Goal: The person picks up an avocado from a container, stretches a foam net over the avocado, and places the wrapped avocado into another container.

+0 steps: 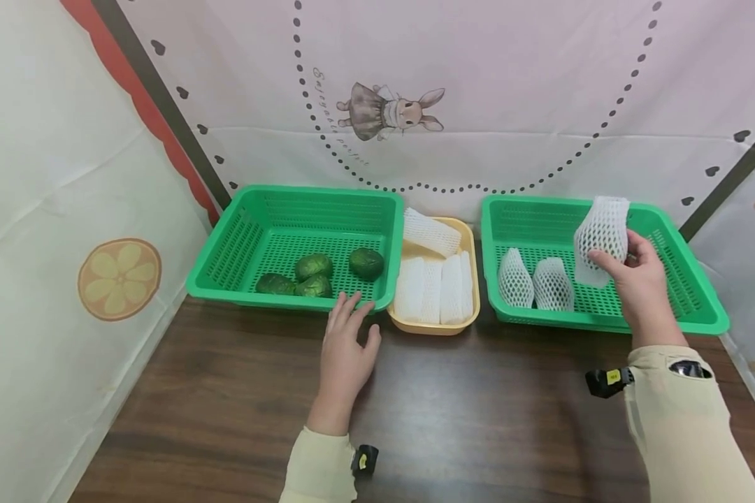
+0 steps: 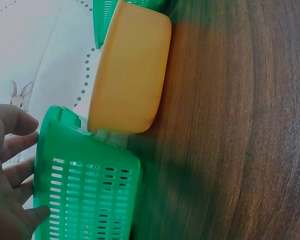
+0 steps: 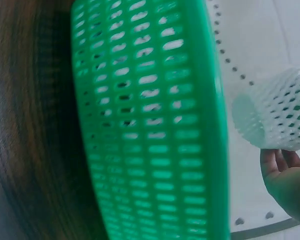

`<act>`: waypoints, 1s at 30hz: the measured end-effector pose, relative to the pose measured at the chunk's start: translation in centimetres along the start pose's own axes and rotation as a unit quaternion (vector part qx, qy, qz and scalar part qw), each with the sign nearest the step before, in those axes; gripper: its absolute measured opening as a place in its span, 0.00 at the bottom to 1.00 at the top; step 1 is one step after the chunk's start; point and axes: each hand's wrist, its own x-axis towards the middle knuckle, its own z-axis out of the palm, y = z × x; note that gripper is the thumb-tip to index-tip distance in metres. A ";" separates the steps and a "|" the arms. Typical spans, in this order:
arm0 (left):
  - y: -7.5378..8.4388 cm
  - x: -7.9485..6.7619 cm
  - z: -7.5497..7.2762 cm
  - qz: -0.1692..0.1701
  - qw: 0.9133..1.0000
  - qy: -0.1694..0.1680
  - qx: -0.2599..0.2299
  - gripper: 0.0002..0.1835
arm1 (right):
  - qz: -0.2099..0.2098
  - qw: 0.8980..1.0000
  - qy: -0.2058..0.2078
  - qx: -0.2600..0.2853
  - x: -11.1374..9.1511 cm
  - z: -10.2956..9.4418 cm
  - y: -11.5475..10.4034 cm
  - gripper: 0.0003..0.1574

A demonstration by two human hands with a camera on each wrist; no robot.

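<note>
In the head view, my right hand grips a white foam net sleeve above the right green basket; dark gaps in the mesh hint at a fruit inside. Two similar filled net sleeves lie at that basket's left end. My left hand is at the front rim of the left green basket, its fingers spread and loosely bent, holding nothing. Several dark green, wrinkled avocados lie inside that basket. The right wrist view shows the held sleeve beyond the basket wall, fingers beneath it.
Between the baskets stands a yellow tray with several flat white net sleeves, one leaning at its back edge. A dark wooden table bears everything. Printed cloth hangs behind and at both sides.
</note>
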 end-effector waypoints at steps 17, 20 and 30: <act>0.1 0.1 -0.2 -0.011 1.000 -0.008 -0.008 0.19 | 0.020 0.979 0.021 -0.201 1.7 -0.1 2.7 0.49; 0.1 0.1 -0.3 -0.010 1.000 -0.005 -0.008 0.19 | 0.011 0.975 0.023 -0.221 1.7 0.2 3.0 0.50; 0.1 -0.1 -0.5 -0.018 1.000 -0.001 -0.011 0.18 | 0.031 0.950 0.015 -0.310 1.9 0.7 3.4 0.50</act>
